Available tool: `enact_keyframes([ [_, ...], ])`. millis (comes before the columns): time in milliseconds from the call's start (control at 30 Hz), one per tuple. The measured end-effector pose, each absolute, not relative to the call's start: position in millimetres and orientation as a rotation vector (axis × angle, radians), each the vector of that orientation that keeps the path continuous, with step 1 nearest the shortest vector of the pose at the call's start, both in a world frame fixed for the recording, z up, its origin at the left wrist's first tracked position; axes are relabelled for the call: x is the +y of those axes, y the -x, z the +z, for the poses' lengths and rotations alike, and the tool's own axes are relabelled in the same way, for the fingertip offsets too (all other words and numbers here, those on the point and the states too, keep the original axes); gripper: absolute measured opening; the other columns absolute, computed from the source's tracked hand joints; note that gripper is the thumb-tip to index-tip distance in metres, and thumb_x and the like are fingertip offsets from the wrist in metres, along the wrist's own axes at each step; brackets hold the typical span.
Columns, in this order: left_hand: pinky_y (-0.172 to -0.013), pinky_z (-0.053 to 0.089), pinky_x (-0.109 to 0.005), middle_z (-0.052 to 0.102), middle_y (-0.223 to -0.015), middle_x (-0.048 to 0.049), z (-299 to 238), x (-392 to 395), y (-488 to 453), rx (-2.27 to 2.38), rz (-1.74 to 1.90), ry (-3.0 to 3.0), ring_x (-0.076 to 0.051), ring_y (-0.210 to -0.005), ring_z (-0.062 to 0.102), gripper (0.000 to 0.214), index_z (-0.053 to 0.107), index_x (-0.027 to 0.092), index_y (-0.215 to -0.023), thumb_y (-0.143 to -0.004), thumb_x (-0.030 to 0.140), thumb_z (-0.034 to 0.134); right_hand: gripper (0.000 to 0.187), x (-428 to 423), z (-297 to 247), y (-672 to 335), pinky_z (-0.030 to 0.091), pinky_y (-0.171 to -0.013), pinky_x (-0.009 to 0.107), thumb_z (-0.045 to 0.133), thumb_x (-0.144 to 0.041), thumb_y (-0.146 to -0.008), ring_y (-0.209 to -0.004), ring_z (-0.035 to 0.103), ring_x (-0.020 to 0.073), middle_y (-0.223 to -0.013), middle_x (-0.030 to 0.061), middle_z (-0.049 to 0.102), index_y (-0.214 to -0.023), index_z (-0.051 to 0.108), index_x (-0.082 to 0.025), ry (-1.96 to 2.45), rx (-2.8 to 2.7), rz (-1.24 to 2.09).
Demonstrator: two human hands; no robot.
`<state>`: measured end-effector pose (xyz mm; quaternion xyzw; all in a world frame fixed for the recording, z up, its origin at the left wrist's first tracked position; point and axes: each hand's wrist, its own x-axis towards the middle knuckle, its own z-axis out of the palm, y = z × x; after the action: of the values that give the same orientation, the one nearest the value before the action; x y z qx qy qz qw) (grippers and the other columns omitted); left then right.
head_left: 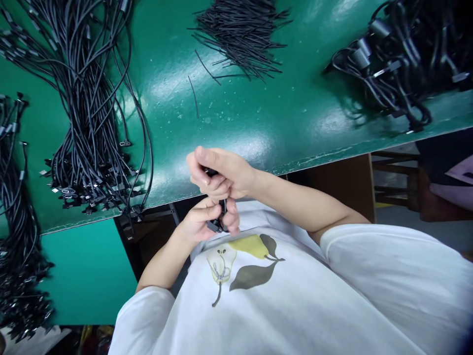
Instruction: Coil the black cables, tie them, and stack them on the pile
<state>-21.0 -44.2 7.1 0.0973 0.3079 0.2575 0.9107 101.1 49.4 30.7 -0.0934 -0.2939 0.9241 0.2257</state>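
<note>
Both hands meet in front of my shirt, just off the table edge, around a small folded bundle of black cable [223,206]. My left hand [201,219] is closed on its lower part, where a dark connector and a loop show between thumb and fingers. Just above it, my right hand [223,172] is a fist wrapped round the upper part. A bit of black shows between its thumb and curled fingers; the rest of the bundle is hidden inside the hands.
On the green table [166,143], long black cables [88,98] lie at left, with another bunch [15,197] hanging further left. Short black ties [244,34] are piled at the back, several strewn loose. Bundled cables [399,59] sit at right. A wooden stool [395,177] stands beyond the edge.
</note>
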Motion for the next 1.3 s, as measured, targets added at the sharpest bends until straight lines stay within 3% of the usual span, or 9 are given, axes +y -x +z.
enact_keyframes([
  [133, -0.056, 0.052, -0.037, 0.045, -0.055, 0.0005, -1.2, -48.2, 12.5, 0.583, 0.533, -0.220, -0.018, -0.052, 0.057, 0.048, 0.048, 0.020, -0.064, -0.065, 0.057, 0.077, 0.056, 50.9, 21.0, -102.8, 0.013, -0.032, 0.011, 0.046, -0.070, -0.087, -0.034, 0.014, -0.0002, -0.047, -0.0117, 0.021, -0.065, 0.037, -0.020, 0.170, -0.783, 2.577],
  [300, -0.041, 0.036, -0.024, 0.033, -0.051, 0.0072, 1.6, -46.2, 11.1, 0.678, 0.601, -0.168, -0.006, -0.039, 0.032, 0.037, 0.055, 0.019, -0.074, -0.070, 0.049, 0.077, 0.050, 55.3, 15.3, -105.9, 0.017, -0.033, 0.012, 0.045, -0.063, -0.092, -0.036, 0.017, 0.0007, -0.050, -0.0112, 0.024, -0.068, 0.038, -0.020, 0.272, -0.794, 2.498],
  [500, -0.047, 0.030, -0.022, 0.038, -0.056, 0.0056, 2.8, -37.5, 10.1, 1.024, 0.774, -0.364, -0.006, -0.047, 0.036, 0.035, 0.057, 0.016, -0.077, -0.075, 0.046, 0.074, 0.023, 61.9, 20.8, -102.9, 0.031, -0.042, 0.013, 0.047, -0.035, -0.099, -0.044, 0.031, 0.0021, -0.056, -0.0094, 0.035, -0.083, 0.046, -0.018, 0.728, -0.782, 2.263],
  [633, -0.046, 0.030, -0.022, 0.034, -0.053, 0.0062, 4.6, -35.9, 13.0, 0.921, 0.701, -0.288, -0.006, -0.045, 0.033, 0.049, 0.059, 0.014, -0.075, -0.080, 0.062, 0.063, 0.043, 57.9, 22.8, -97.2, 0.013, -0.034, 0.016, 0.039, -0.056, -0.097, -0.038, 0.009, 0.0036, -0.047, -0.0121, 0.017, -0.075, 0.043, -0.020, 0.693, -0.681, 2.225],
  [833, -0.059, 0.045, -0.026, 0.044, -0.059, 0.0046, 10.3, -39.8, 12.4, 0.890, 0.746, -0.301, -0.008, -0.051, 0.045, 0.035, 0.064, 0.012, -0.083, -0.075, 0.043, 0.078, 0.059, 59.4, 26.0, -93.7, 0.011, -0.032, 0.019, 0.031, -0.074, -0.090, -0.037, 0.006, 0.0043, -0.045, -0.0115, 0.011, -0.066, 0.038, -0.021, 0.703, -0.759, 2.198],
  [933, -0.059, 0.043, -0.024, 0.040, -0.058, 0.0058, 5.8, -32.5, 9.7, 0.970, 0.971, -0.307, -0.007, -0.051, 0.042, 0.028, 0.061, 0.014, -0.079, -0.080, 0.039, 0.075, 0.057, 66.2, 18.6, -95.2, 0.030, -0.040, 0.019, 0.028, -0.071, -0.093, -0.041, 0.025, 0.0056, -0.053, -0.0086, 0.028, -0.076, 0.046, -0.020, 0.862, -1.097, 1.854],
  [1033, -0.069, 0.046, -0.023, 0.042, -0.063, 0.0051, 1.9, -15.5, 17.3, 1.084, 1.313, -0.284, -0.008, -0.060, 0.047, 0.022, 0.059, 0.017, -0.082, -0.084, 0.036, 0.070, 0.055, 63.4, 5.5, -101.9, 0.051, -0.070, 0.029, 0.039, -0.068, -0.092, -0.076, 0.056, 0.0123, -0.089, 0.0029, 0.055, -0.108, 0.053, -0.018, 0.964, -1.632, 1.202],
  [1133, -0.078, 0.047, -0.023, 0.044, -0.068, 0.0040, 3.7, -1.0, 30.3, 1.149, 1.457, -0.234, -0.010, -0.070, 0.052, 0.018, 0.057, 0.019, -0.082, -0.089, 0.034, 0.064, 0.052, 45.1, -9.9, -104.1, 0.053, -0.082, 0.036, 0.050, -0.058, -0.092, -0.097, 0.060, 0.0201, -0.110, 0.0109, 0.059, -0.125, 0.050, -0.018, 0.862, -2.102, 0.745],
  [1300, -0.072, 0.045, -0.020, 0.051, -0.076, 0.0015, 7.0, 2.1, 34.9, 1.086, 1.399, -0.096, -0.010, -0.073, 0.055, 0.014, 0.058, 0.018, -0.086, -0.093, 0.031, 0.057, 0.028, 21.0, -18.7, -89.7, 0.052, -0.069, 0.030, 0.041, -0.028, -0.100, -0.081, 0.065, 0.0183, -0.097, 0.0108, 0.066, -0.120, 0.053, -0.013, 0.885, -2.320, 0.446],
])
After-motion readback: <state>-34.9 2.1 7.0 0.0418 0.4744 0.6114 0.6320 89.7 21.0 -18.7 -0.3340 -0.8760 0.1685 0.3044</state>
